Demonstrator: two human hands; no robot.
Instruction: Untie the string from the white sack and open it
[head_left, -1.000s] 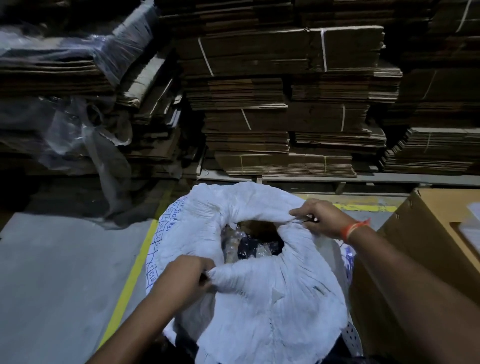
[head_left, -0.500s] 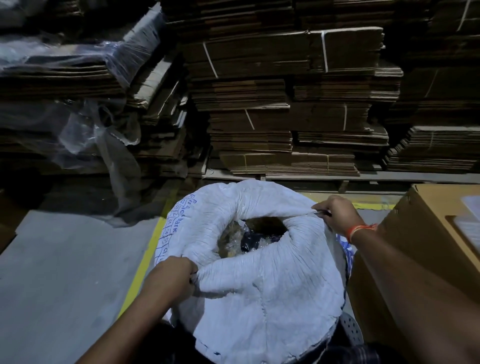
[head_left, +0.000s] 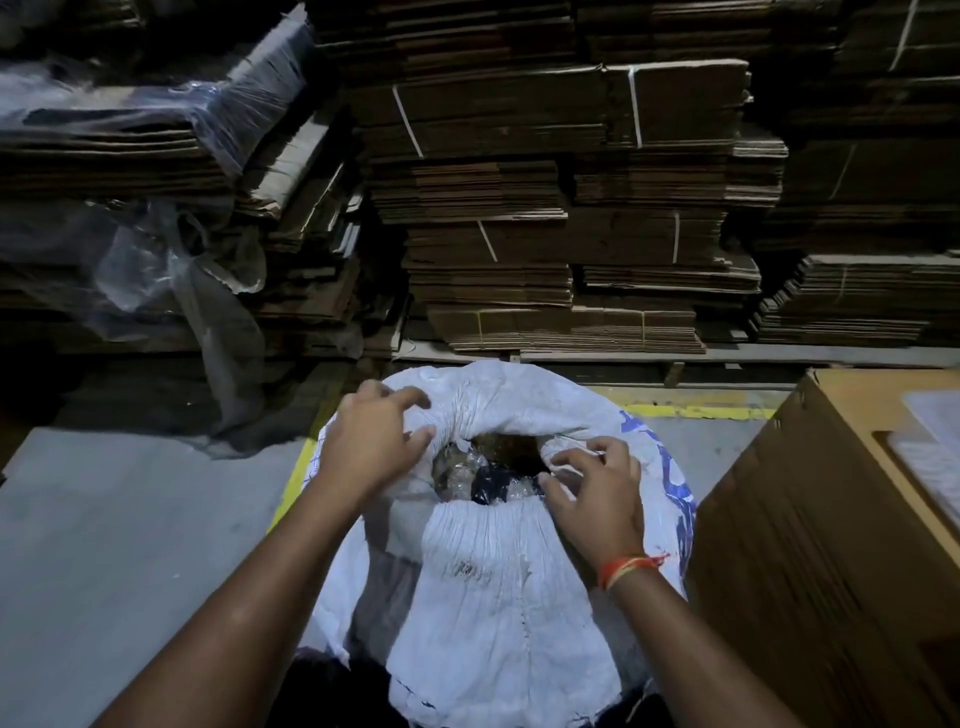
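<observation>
Head: both hands at sack (head_left: 498, 613) mouth rim.

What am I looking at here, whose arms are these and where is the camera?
The camera sits on a person's head, looking forward and down, so the arms are theirs. Their left hand and right hand rest with spread fingers on opposite sides of the mouth of a white sack, which is already partly open. Clear plastic wrapping and something dark show inside. The sack stands on a grey floor, beside a cardboard box. Behind are stacks of flattened cardboard.
</observation>
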